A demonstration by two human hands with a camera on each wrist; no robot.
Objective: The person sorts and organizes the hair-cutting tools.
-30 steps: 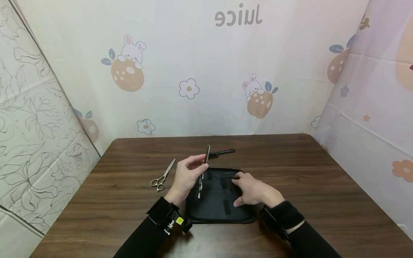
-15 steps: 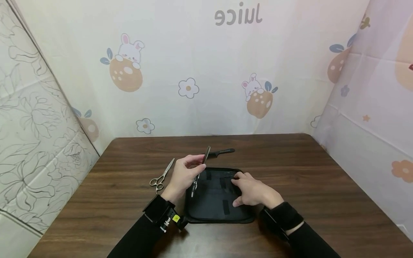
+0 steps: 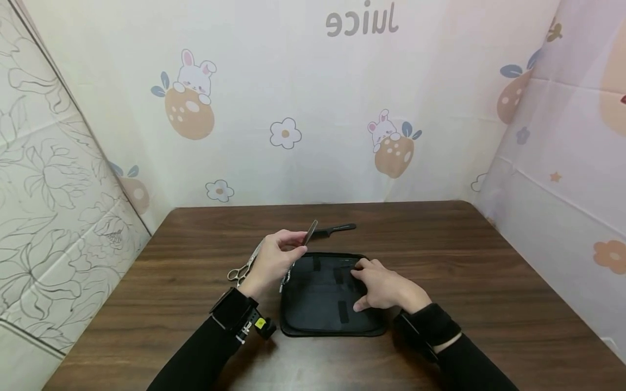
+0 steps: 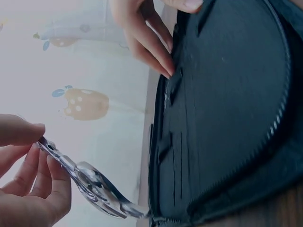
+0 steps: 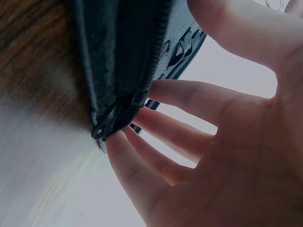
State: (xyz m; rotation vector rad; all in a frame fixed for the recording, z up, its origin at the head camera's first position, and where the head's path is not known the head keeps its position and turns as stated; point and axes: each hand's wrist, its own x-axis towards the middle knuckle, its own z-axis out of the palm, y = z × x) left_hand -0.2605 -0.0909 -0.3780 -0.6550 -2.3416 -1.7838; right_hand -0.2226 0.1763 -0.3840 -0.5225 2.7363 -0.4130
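My left hand (image 3: 275,258) pinches a pair of metal scissors (image 3: 310,232) by the blades, over the left edge of a black zippered case (image 3: 318,317). In the left wrist view the shiny handles (image 4: 97,184) slant down toward the case's rim, and part of the blades is hidden behind the fingers. The case lies unzipped, its inside showing slits and small elastic loops (image 4: 164,146). On its right side rests my right hand (image 3: 388,288), with fingers spread. The right wrist view shows those fingertips (image 5: 118,142) touching the zippered edge.
Left of the case, partly behind the left hand, lies a second pair of scissors (image 3: 235,273). A black comb (image 3: 342,228) lies behind the case on the brown wooden table (image 3: 464,260). Printed cloth (image 3: 318,174) hangs along the table's back and sides.
My left hand has drawn the scissors leftward from over the middle of the case to its left edge, tilting them more. The right hand has stayed in place on the case.
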